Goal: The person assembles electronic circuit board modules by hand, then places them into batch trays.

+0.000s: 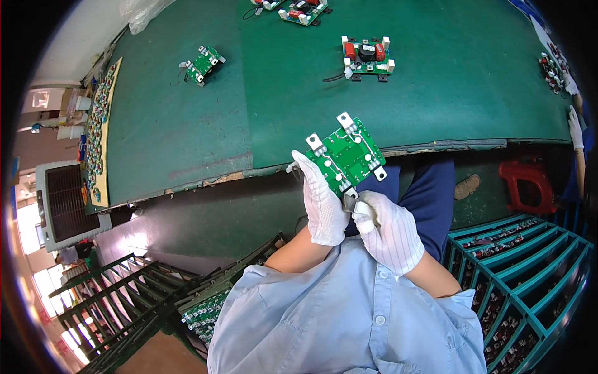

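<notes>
In my white-gloved left hand [322, 209] is a green circuit board [349, 156], held by its left edge and tilted, solder side up. Metal tabs with holes stick out from its upper and lower edges. My right hand [391, 230], also gloved in white, is closed at the board's lower corner. Its fingers pinch a small grey metal piece [350, 202] against a tab there; the rest of that piece is hidden. On the table ahead stands a board with red and black parts [367, 53]. Another green board [205, 65] lies further left, solder side up.
The green table [187, 131] has a worn front edge. More boards [304, 11] sit at its far side. Teal racks [529, 268] of boards flank me at right, dark racks [131, 293] at left. A red stool [526, 187] and another person's gloved hand [575, 128] are right.
</notes>
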Demonstrator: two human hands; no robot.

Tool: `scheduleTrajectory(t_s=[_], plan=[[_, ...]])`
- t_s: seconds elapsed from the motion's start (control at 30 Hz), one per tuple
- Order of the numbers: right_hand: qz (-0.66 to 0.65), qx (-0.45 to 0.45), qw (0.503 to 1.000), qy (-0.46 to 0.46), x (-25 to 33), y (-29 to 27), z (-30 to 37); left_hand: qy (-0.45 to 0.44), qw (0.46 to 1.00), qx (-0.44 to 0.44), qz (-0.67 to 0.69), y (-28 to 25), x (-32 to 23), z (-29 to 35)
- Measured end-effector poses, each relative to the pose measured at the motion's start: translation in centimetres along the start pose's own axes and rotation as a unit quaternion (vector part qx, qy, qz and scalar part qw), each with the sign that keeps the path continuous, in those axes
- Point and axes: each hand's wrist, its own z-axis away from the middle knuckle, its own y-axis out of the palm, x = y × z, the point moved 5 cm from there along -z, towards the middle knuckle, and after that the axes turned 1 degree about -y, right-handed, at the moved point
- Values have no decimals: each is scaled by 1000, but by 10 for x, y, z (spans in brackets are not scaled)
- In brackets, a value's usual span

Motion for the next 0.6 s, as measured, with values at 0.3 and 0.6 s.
scheduleTrajectory(t_s=[0.3, 0.6], plan=[[55, 9, 998, -29, 0, 6, -5, 18, 997, -72, 27, -13, 2, -1], [39, -37, 997, -62, 1, 8, -6, 305, 863, -17, -402, -42, 21, -17]])
